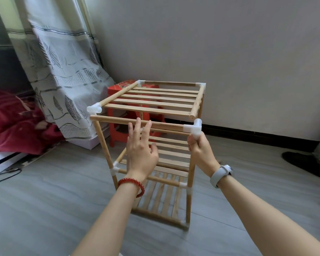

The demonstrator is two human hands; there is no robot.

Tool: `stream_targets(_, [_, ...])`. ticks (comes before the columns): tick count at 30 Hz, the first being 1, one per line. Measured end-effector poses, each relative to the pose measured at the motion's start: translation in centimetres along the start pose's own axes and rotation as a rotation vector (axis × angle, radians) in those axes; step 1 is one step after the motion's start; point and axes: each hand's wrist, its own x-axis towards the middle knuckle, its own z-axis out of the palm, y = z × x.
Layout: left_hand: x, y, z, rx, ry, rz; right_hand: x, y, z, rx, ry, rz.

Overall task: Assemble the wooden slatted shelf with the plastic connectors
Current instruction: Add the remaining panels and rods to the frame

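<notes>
shelf (151,145) stands on floor, nearly built. loose front top rail (137,121) runs 9-to-3 o'clock; its left end sits just below the left corner connector (94,109), unseated. left hand (141,150) fingers spread, straight, touching rail mid-span. right hand (201,150) grips post under right connector (194,129), nearer the joint.

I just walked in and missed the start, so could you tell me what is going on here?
A person is assembling a wooden slatted shelf on the floor. Their right hand grips the front right post just under a white plastic connector, while the open left hand reaches to the front top rod. The top front corners are not yet joined: that rod sits below the left connector.
</notes>
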Motion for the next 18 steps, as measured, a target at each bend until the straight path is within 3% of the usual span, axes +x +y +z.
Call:
stream_targets(11, [0.4,3.9,-0.3,-0.003,-0.104,-0.007,-1.9,-0.5,-1.7,0.008,-0.036,0.062])
stream_targets(16, [1.4,7.8,1.1,0.020,-0.217,0.003,-1.7,-1.0,-4.0,-0.274,-0.329,0.079])
stream_targets(18, [1.8,8.5,1.5,-0.002,-0.193,-0.011,-0.8,-1.5,-5.2,-0.383,-0.295,0.072])
